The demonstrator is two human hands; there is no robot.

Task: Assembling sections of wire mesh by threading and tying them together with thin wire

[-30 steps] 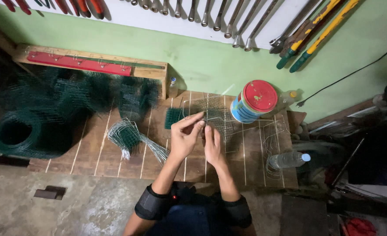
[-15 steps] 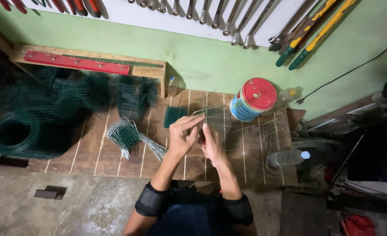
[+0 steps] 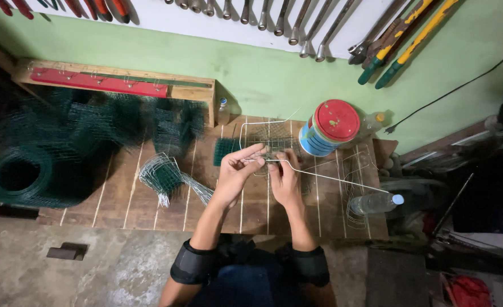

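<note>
My left hand (image 3: 237, 170) and my right hand (image 3: 283, 176) meet over the wooden plank workbench (image 3: 121, 199). Both pinch a thin bent steel wire (image 3: 319, 175) whose long free end runs out to the right. Just behind my fingers sits a small wire mesh frame (image 3: 268, 135) with a wire outline. A little square of green mesh (image 3: 224, 150) lies left of my left hand.
A pile of cut wire mesh pieces (image 3: 163, 176) lies at the left. A big roll of green mesh (image 3: 24, 176) stands far left. A red-lidded tin (image 3: 328, 128), a clear water bottle (image 3: 376, 202) and loose wire loops (image 3: 356, 187) are at the right. Tools hang on the wall.
My hands have shifted slightly and the wire's long end now sticks out to the right; the hands stay together on it over the bench.
</note>
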